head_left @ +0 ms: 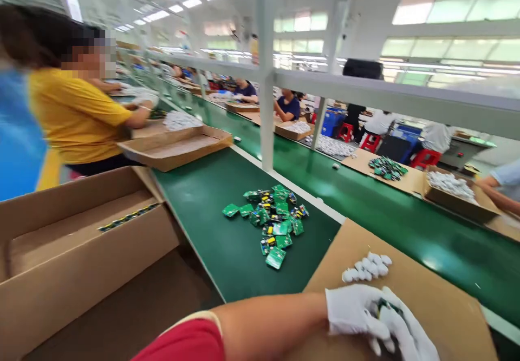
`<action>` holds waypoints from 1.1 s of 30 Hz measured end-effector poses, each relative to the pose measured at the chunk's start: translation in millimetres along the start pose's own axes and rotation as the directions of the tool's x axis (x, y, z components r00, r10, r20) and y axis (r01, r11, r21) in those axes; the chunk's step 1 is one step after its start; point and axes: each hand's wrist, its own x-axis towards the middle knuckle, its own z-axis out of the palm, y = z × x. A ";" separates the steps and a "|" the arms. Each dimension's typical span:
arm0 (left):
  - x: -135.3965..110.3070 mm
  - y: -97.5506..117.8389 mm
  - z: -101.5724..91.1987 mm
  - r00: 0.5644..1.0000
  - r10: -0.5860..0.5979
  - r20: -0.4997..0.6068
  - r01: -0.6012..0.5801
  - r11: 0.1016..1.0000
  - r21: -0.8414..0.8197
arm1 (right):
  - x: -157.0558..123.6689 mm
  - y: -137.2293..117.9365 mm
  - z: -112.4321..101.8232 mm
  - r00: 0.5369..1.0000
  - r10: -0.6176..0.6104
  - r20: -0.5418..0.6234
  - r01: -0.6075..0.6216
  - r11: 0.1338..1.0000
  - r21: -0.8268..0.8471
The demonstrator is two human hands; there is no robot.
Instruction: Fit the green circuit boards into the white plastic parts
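Note:
Both my hands wear white gloves and meet low on the right, over the brown cardboard sheet (pixel 455 323). My left hand (pixel 352 309) reaches in from the left below a red sleeve, its fingers closed around a small green circuit board (pixel 390 307). Against the board's other side, my right hand (pixel 412 331) presses with bent fingers. Gloves cover most of the board. Just beyond the hands, several small white rounded parts (pixel 368 267) lie clustered on the cardboard. Farther left, a loose pile of green circuit boards (pixel 278 228) with yellow and black components rests on the green bench top (pixel 195 198).
An open cardboard box (pixel 93 263) stands at left, a row of boards along its inside. Behind it is a shallow cardboard tray (pixel 179 150), near a co-worker in yellow (pixel 81 109). A white post (pixel 267 79) rises beside the green conveyor belt (pixel 377 204). People sit opposite.

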 end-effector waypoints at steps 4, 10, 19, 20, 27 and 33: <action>-4.7 15.3 7.1 0.997 -0.059 -0.042 0.054 0.994 -0.092 | -6.6 -21.7 -0.1 0.993 0.107 0.052 -0.113 0.983 0.143; -10.9 30.2 11.9 0.991 -0.133 0.027 0.134 0.938 -0.320 | -6.0 -27.1 2.9 0.994 0.048 0.094 -0.070 0.968 0.240; -10.2 26.7 12.3 0.979 -0.155 -0.133 0.120 0.963 -0.242 | -8.9 -36.1 -1.9 0.986 -0.092 0.139 0.063 0.978 0.197; -10.6 26.1 11.2 0.978 -0.163 -0.130 0.128 0.961 -0.244 | -8.8 -36.5 -2.2 0.985 -0.094 0.146 0.057 0.970 0.238; -8.2 25.8 12.1 0.984 -0.118 -0.136 0.104 0.989 -0.106 | -8.2 -37.4 3.0 0.996 -0.020 0.092 0.001 0.980 0.200; -4.2 27.3 5.0 0.972 -0.011 -0.237 0.029 0.997 0.075 | -12.0 -27.4 10.0 0.994 -0.062 0.090 0.037 0.968 0.249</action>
